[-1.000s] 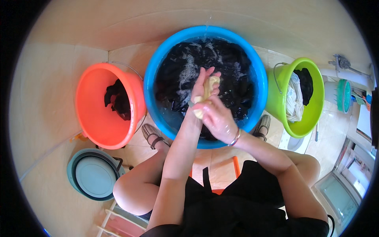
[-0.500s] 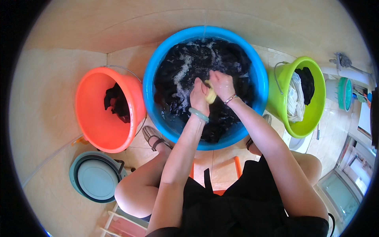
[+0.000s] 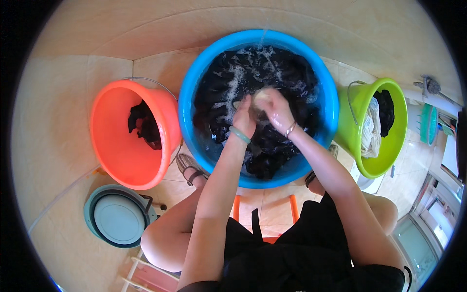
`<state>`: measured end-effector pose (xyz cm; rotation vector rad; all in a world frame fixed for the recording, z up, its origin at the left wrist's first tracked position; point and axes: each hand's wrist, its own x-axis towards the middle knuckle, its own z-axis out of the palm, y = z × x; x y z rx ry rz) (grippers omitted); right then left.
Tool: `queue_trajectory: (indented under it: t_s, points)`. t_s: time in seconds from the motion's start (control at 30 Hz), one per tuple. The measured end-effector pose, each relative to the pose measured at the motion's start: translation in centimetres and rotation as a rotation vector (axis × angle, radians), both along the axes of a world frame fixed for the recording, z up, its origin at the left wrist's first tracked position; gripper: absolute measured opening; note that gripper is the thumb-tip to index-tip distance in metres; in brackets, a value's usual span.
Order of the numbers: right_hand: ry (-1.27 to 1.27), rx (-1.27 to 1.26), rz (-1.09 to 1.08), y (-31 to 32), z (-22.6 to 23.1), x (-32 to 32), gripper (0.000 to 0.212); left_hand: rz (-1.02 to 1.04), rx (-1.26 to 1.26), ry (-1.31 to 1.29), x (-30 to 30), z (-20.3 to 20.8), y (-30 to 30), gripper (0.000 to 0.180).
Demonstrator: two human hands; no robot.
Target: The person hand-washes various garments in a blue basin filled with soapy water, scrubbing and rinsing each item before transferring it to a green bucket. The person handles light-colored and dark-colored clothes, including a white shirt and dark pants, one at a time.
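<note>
While both hands come close together over the blue basin [image 3: 331,114], the pale piece [image 3: 261,99] sits at their fingers.
It lies at ten o'clock from the right hand [image 3: 277,108], the nearer one, whose curled fingers appear to grip it, and at one o'clock from the left hand [image 3: 244,119], whose hold cannot be told; blur hides the piece's long axis.
</note>
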<state>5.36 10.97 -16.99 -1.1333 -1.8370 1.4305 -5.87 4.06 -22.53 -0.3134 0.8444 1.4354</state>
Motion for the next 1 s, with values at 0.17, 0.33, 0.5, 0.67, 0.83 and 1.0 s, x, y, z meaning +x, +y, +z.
queue_trajectory:
  t_s: [0.17,0.33,0.5,0.67,0.83,1.0]
  points:
    - [-0.038,0.302,0.194,-5.9,12.3,-0.9,0.019,-0.16,0.034,-0.195,-0.2,7.7,1.4,0.035]
    - [-0.109,0.681,0.048,-4.8,12.5,-2.8,0.019,0.127,0.306,-0.155,2.8,10.5,-0.2,0.032]
    - [0.079,0.425,0.017,-2.5,10.4,-3.0,0.018,0.179,0.061,0.183,3.0,10.1,-0.3,0.025]
    - [-0.303,0.302,-0.107,2.5,2.0,0.2,0.026,0.121,-0.138,0.22,3.9,7.6,0.9,0.029]
    - [-0.209,0.322,-0.006,1.4,-2.5,3.7,0.013,0.036,-0.141,0.423,-0.4,7.3,-0.7,0.044]
    - [-0.359,0.383,0.099,1.6,-4.5,5.8,0.016,0.088,-0.247,0.406,2.4,8.1,-1.2,0.048]
